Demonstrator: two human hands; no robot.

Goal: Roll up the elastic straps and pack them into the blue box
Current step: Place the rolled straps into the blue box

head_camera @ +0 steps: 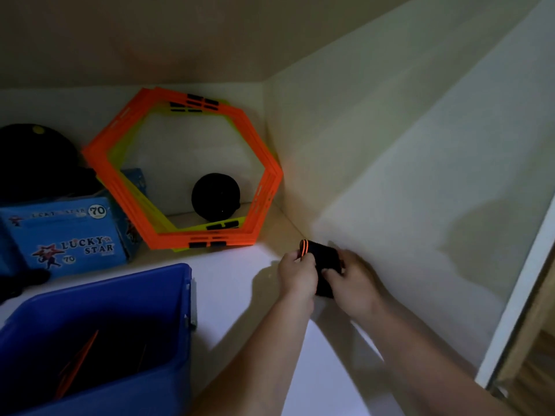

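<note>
A black elastic strap with orange edge stripes [322, 253] is held between both hands near the right wall of a white shelf. My left hand [295, 273] pinches its striped end. My right hand [353, 279] grips the black part from the right, and a stretch of the strap hangs down between the hands. The blue box [177, 295] stands open at the lower left, apart from the hands; its inside is dark, with something orange lying in it. A black rolled strap [215, 196] sits at the back of the shelf.
Orange and yellow hexagon rings [264, 187] lean against the back wall around the black roll. A blue "Lucky Star" carton [69, 235] stands at the left with a dark round object [33, 157] behind it. The side wall [420, 175] is close on the right.
</note>
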